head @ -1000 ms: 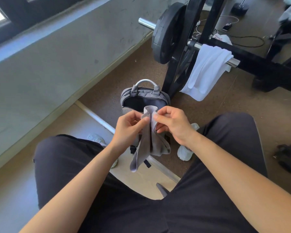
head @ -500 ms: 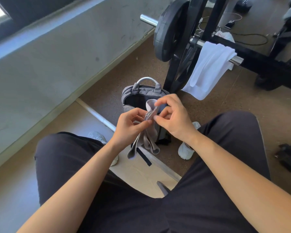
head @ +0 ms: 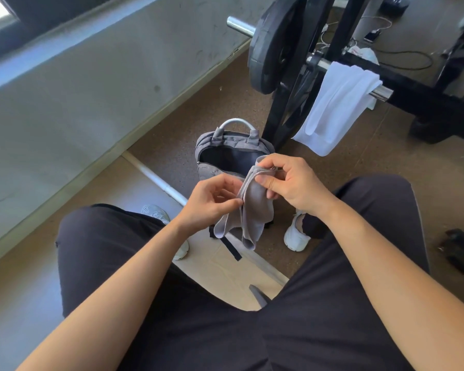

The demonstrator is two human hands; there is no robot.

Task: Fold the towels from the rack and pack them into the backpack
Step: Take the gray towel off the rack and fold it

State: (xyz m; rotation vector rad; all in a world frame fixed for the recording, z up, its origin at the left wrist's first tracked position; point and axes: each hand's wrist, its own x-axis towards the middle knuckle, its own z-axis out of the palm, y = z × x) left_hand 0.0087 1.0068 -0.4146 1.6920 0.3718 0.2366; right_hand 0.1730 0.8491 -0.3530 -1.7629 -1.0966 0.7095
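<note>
Above the open grey backpack (head: 227, 145) standing on the floor between your feet, your left hand (head: 212, 202) and right hand (head: 289, 183) each pinch the grey towel (head: 253, 207), while 1 white towel (head: 332, 103) hangs over the rack's bar (head: 381, 92).

Gym, loaded barbell (head: 381, 92) on black rack (head: 281, 108) (plate (head: 268, 46) mounted), rubber floor (head: 359, 162)
</note>
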